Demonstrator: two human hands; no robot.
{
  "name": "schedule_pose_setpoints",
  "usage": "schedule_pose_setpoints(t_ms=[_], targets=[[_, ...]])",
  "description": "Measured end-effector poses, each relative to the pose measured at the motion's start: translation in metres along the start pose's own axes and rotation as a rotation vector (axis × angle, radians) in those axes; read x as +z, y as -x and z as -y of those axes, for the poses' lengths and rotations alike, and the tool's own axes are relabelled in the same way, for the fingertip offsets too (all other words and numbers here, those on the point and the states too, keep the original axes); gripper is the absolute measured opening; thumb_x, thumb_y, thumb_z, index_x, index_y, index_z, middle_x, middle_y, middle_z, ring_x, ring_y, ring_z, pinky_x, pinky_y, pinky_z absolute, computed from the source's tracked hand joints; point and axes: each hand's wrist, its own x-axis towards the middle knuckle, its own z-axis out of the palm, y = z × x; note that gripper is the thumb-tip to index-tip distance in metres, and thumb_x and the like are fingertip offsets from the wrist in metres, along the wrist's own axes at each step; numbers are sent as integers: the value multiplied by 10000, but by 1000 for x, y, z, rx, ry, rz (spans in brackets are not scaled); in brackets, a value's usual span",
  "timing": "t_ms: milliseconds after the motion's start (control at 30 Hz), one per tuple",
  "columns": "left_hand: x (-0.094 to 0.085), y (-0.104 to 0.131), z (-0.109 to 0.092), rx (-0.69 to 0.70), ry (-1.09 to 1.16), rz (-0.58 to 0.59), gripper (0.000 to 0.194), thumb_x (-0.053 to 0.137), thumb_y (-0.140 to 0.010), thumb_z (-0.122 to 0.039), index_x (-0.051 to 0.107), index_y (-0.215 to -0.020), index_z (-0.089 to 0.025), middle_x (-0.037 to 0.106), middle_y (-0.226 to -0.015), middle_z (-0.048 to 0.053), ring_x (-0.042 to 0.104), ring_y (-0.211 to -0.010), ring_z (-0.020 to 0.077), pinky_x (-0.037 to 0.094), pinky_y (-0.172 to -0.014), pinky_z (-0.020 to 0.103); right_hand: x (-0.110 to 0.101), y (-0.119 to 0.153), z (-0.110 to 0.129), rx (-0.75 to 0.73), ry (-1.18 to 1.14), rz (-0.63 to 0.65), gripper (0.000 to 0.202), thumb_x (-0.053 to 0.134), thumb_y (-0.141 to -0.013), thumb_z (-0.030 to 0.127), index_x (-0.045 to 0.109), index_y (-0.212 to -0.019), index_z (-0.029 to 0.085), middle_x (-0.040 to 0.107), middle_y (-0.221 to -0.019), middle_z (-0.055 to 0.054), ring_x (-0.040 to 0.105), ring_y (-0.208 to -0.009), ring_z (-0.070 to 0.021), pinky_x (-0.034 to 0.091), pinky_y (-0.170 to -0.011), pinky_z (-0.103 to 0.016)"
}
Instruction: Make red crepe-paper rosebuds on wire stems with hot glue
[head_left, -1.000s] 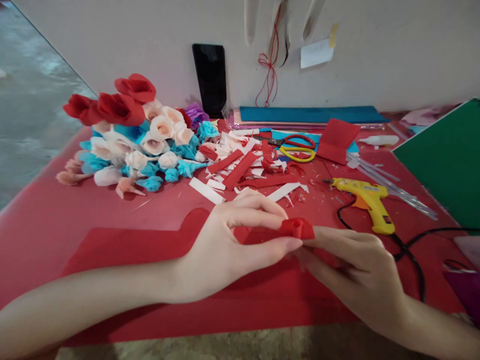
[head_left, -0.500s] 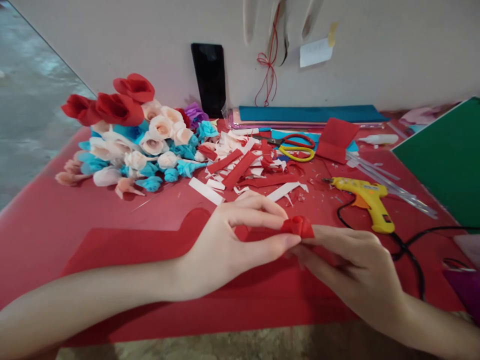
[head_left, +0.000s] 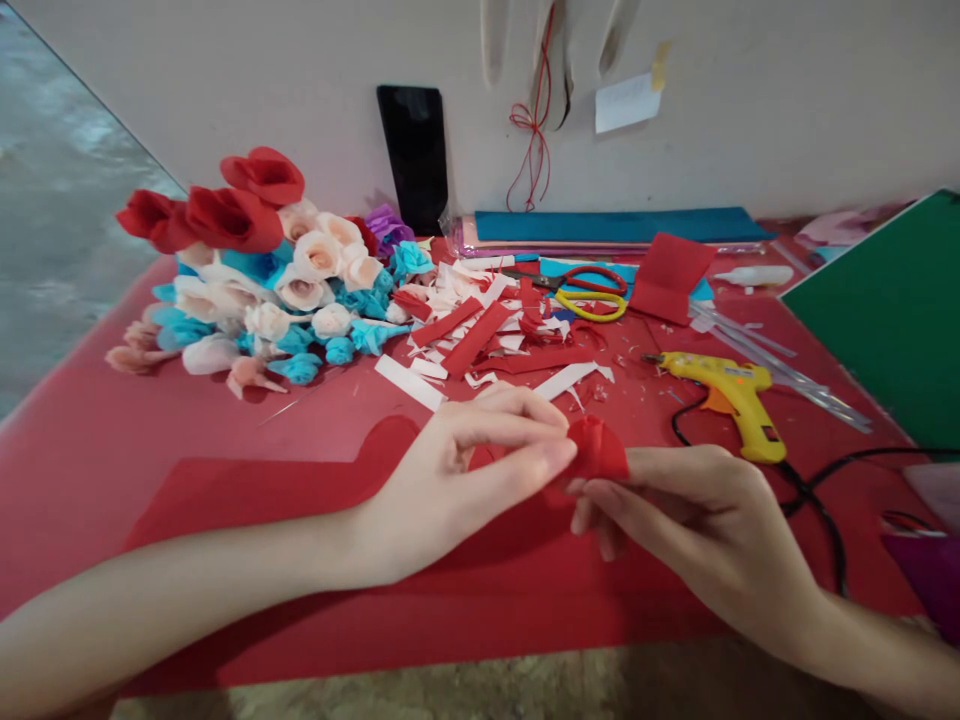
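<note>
A small rolled red paper flower [head_left: 598, 449] is held between both hands, above red paper sheets [head_left: 262, 495] on the red table. My left hand [head_left: 480, 465] pinches its left edge with thumb and fingertips. From the right, my right hand [head_left: 697, 515] grips the lower right side of the flower, thumb in front. Beyond the hands lie red and white paper scraps [head_left: 480, 335]. To the right of the scraps rests a yellow glue gun [head_left: 731, 390], its black cord running behind my right hand.
Red, white and blue paper flowers [head_left: 300, 290] are piled at the left. Scissors [head_left: 589, 292], clear glue sticks [head_left: 787, 370] and a red paper square [head_left: 670, 278] lie toward the back. A phone [head_left: 414, 160] leans on the wall. A green board [head_left: 892, 320] stands at right.
The red flower now shows more of its side, with its rolled top higher. My left thumb has moved left and up to its edge, and my right thumb has come up in front below it.
</note>
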Motion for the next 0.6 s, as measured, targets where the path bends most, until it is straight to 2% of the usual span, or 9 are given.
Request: schedule_pose_setpoints(t_ms=[100, 267, 433, 600], targets=[[-4, 0, 4, 28, 118, 78, 259, 446, -850, -192, 674, -747, -128, 532, -872, 61, 500, -852, 172, 397, -809, 320, -1, 1, 0, 66, -166, 55, 216, 520, -832, 218, 627, -675, 115, 614, -563, -26, 537, -448, -61, 423, -436, -137], [-6, -5, 11, 46, 234, 181, 184, 527, -804, -152, 699, -862, -178, 523, -878, 49, 523, -742, 131, 429, -729, 295, -2, 4, -2, 151, -414, 158, 170, 509, -841, 207, 641, -768, 129, 627, -623, -37, 573, -487, -76, 459, -466, -155], [-7, -6, 12, 96, 219, 187, 174, 583, -769, -120, 716, -839, -209, 539, -835, 38, 514, -799, 133, 429, -737, 262, -2, 5, -2, 165, -506, 228, 165, 498, -846, 191, 627, -768, 123, 626, -642, -44, 587, -524, -82, 479, -498, -166], [-9, -6, 13, 113, 215, 208, 197, 570, -780, -130, 712, -868, -234, 549, -846, 36, 511, -829, 140, 423, -770, 276, 0, 4, -1, 171, -502, 220, 152, 502, -843, 185, 629, -784, 125, 630, -663, -46, 590, -531, -79, 474, -501, -158]])
